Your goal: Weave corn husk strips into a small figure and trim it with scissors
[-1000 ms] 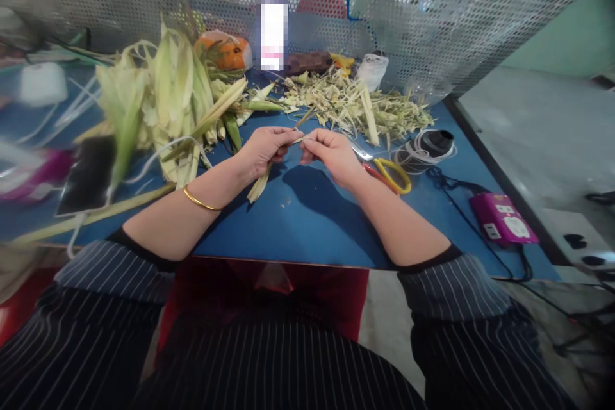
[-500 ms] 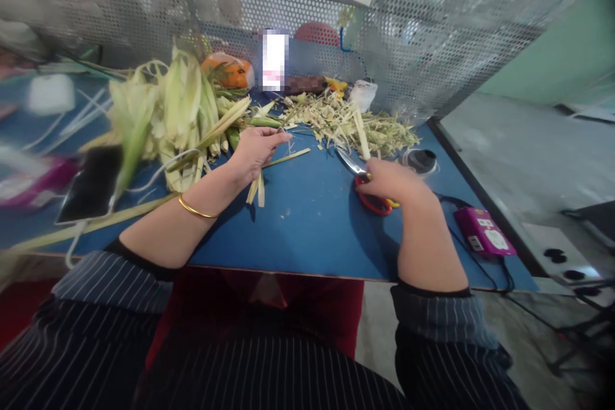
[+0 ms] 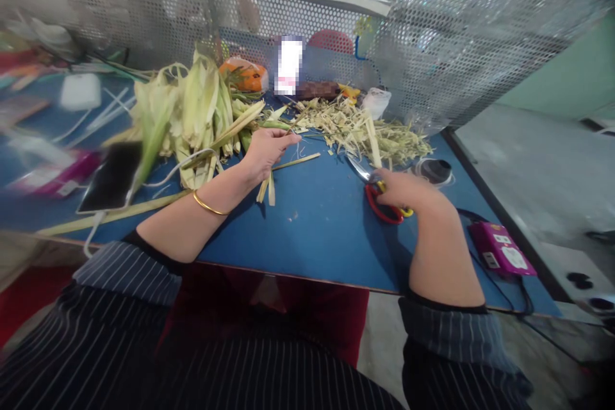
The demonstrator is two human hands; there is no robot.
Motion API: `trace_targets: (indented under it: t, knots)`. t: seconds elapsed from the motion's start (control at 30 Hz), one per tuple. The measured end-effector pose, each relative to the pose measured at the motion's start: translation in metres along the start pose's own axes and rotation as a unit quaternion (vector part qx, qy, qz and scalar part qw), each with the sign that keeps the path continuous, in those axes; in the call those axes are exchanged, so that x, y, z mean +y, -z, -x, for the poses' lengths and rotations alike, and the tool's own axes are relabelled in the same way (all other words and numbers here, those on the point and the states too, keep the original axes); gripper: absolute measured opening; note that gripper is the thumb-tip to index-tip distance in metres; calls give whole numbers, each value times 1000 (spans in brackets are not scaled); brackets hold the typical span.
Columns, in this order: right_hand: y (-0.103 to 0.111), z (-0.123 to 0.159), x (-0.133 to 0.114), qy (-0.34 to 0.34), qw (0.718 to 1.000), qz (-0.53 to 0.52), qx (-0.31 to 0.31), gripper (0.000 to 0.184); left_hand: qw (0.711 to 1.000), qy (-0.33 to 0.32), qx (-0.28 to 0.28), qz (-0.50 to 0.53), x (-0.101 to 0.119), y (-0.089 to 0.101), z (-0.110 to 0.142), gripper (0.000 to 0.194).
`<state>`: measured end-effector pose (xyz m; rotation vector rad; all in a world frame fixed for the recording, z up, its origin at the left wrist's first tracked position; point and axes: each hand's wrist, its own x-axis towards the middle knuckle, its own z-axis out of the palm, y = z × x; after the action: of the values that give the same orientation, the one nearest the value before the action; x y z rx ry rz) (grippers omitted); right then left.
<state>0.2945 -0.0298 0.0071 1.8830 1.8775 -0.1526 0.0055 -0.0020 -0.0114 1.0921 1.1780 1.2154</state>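
Left hand (image 3: 269, 152): pinches husk strips (image 3: 296, 162) over the desk (image 3: 317, 237), thread ends (image 3: 298, 150) dangling.
Right hand (image 3: 402, 189): grasps the scissors (image 3: 362, 171) by their handles, beside the husk scraps (image 3: 348, 125).
Scissors: best lifted clear of scraps, tips angled away from the left hand's pinch.

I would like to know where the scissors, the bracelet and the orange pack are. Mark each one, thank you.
Scissors (image 3: 360, 170): head view, on the metal blade.
Bracelet (image 3: 207, 207): head view, on the gold band.
Orange pack (image 3: 250, 80): head view, on its front.
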Motion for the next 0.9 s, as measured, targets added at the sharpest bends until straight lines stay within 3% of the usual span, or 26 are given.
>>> trace_targets:
  t: [0.13, 0.33, 0.4, 0.47, 0.53, 0.6, 0.73, 0.9]
  knots:
    - [0, -3, -6, -12, 999, -8, 31, 54, 1000, -18, 5, -14, -3, 1, -2, 20]
    - [3, 1, -17, -31, 995, -45, 89, 47, 999, -27, 22, -20, -2, 2, -3, 18]
    - [7, 8, -13, 1, 990, -98, 102, 42, 999, -30, 31, -19, -1, 2, -2, 17]
    - [10, 16, -8, 53, 968, -223, 98, 40, 998, -35, 40, -13, 1, 1, -2, 17]
    - [9, 21, -7, 114, 906, -404, 64, 38, 998, -41, 49, -11, 2, 0, -1, 17]
    - [5, 21, -13, 185, 816, -545, 45, 30, 997, -48, 58, -14, 2, -1, -1, 18]
    - [-6, 16, -40, 259, 650, -714, 20, 35, 995, -61, 78, -26, 2, 0, -1, 18]
    - [-6, 24, -57, 278, 537, -793, -69, 41, 988, -112, 96, -51, -7, 3, -9, 14]
